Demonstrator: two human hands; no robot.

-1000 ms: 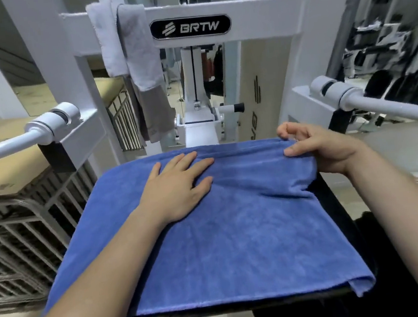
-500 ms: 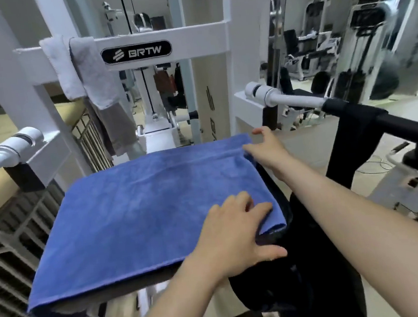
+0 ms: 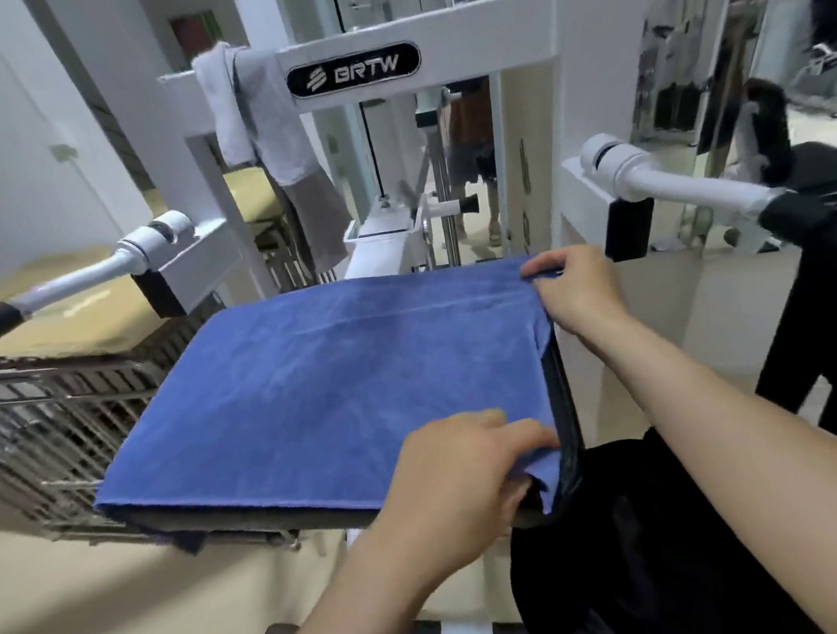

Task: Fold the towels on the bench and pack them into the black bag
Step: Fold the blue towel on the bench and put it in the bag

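The blue towel point(image 3: 320, 389) lies flat on the bench point(image 3: 252, 521), and you hold it along its right edge. Your right hand point(image 3: 576, 290) pinches the far right corner between thumb and fingers. Your left hand point(image 3: 455, 488) curls over the near right corner, where the cloth hangs a little over the dark side of the bench. Your left thumb is hidden, so I cannot tell how deep this grip goes, but it seems to take all the layers. For a clean fold, I think you should lift both corners together and at the same height, then carry them to the left edge and lay corner on corner. Pull the right edge lightly tight between your hands, so that no wrinkle forms in the middle. Take care that the lower layer comes with the upper one, because it can slip. The black bag point(image 3: 637, 552) hangs just beside the bench, near and to the right, under your right arm. A grey towel point(image 3: 272, 125) hangs on the white frame point(image 3: 478, 21), far from you.
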